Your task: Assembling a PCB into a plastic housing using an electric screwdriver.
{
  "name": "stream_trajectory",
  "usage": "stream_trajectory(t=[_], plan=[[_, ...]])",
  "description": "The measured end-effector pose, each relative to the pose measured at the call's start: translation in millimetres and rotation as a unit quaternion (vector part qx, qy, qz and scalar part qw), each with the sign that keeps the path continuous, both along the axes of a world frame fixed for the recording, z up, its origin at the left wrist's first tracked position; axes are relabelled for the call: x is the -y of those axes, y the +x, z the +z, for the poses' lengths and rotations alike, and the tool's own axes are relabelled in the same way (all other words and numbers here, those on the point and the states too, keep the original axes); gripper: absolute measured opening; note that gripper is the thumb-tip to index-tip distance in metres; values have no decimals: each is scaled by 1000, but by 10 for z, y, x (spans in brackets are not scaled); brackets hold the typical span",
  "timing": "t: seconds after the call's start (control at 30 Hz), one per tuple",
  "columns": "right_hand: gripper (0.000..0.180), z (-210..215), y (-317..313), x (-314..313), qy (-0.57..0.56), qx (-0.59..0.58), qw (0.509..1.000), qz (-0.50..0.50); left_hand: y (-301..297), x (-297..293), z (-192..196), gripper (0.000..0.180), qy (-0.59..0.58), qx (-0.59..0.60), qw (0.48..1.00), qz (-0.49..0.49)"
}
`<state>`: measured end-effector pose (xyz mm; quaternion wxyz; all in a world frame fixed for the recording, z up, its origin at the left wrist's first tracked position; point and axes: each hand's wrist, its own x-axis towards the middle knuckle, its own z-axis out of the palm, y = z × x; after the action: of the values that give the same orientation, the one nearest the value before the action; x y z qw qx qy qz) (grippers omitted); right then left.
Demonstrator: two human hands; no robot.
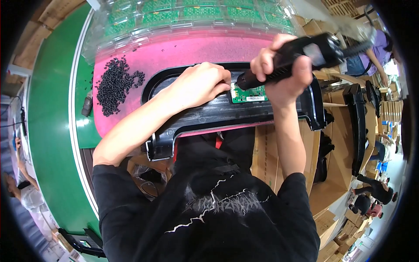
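A black electric screwdriver (321,51) is gripped in my right hand (281,72), tilted with its narrow end down at the upper left part of a green circuit board (249,96). The board lies inside a long black plastic housing (205,117) with raised edges. My left hand (203,83) rests over the housing, its fingers curled and pressed together at the board's left edge beside the screwdriver tip. Whatever those fingertips pinch, if anything, is hidden.
A heap of small black screws (114,85) lies left on the pink mat (192,50). Behind it, clear plastic trays (174,28) hold several green boards. Cardboard boxes (336,170) stand at the right, near another black housing (355,126). Other people are farther off.
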<state>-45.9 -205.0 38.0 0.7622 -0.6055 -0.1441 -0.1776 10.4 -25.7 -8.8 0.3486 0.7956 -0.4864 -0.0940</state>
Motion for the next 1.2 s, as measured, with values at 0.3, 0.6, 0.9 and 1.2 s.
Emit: stream_trajectory(t=[0.3, 0.6, 0.9, 1.2], plan=[[79, 219, -170, 51, 136, 142, 978, 67, 0, -11, 76, 18, -130, -54, 989, -49], [82, 204, -314, 55, 131, 161, 977, 50, -9, 16, 90, 12, -142, -121, 979, -81], [85, 222, -395, 55, 141, 177, 973, 38, -9, 19, 101, 15, -129, -128, 977, -108], [86, 226, -342, 100, 114, 183, 975, 56, -36, 25, 96, 14, -132, -116, 980, -92]])
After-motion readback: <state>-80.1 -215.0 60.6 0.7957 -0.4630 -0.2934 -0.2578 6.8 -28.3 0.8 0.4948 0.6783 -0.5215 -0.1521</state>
